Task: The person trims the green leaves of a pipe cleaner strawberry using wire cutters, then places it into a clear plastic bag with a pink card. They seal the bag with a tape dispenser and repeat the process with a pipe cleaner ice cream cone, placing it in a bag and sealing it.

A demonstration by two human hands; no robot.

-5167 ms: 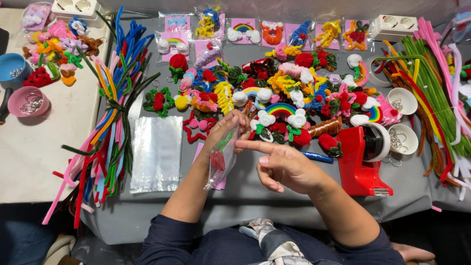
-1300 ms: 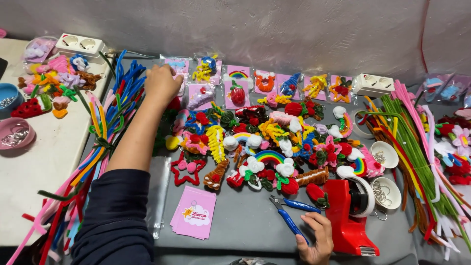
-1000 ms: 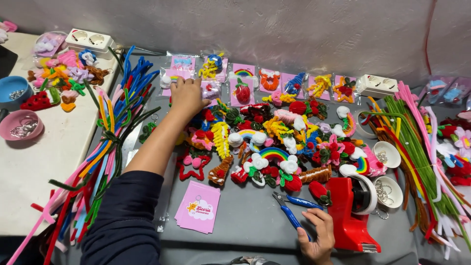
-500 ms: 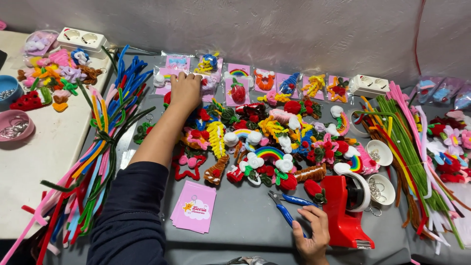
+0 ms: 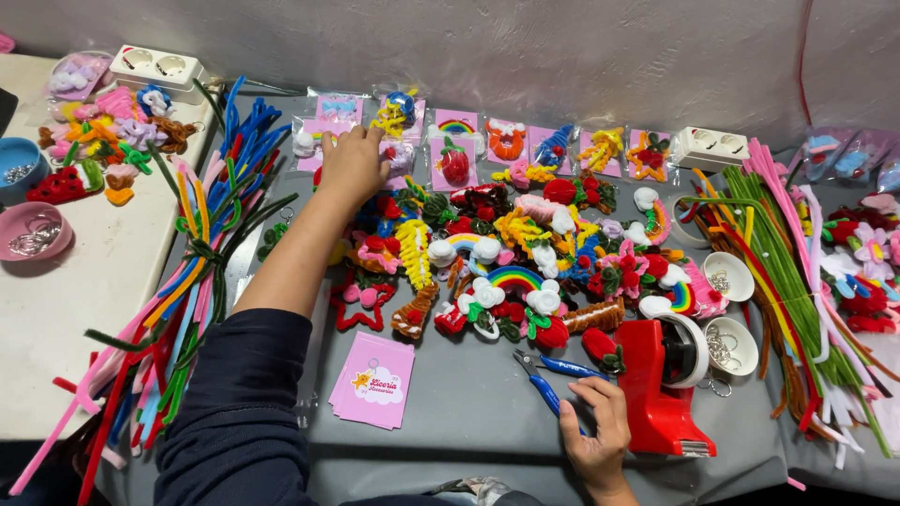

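Left hand (image 5: 354,161) reaches to the far row of the grey tabletop (image 5: 469,412), fingers curled onto a clear packet (image 5: 323,141) lying there; whether they grip it cannot be told. Right hand (image 5: 595,436) rests near the tabletop's front edge, fingers loosely apart, touching blue-handled pliers (image 5: 548,379) beside a red tape dispenser (image 5: 661,384).

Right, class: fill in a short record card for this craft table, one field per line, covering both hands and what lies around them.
Left hand: stretched out to the far row, on a packaged pink card
Right hand: resting on the grey table, touching blue-handled pliers
Beside right hand: red tape dispenser
Near edge: stack of pink cards
Left side: pipe cleaners
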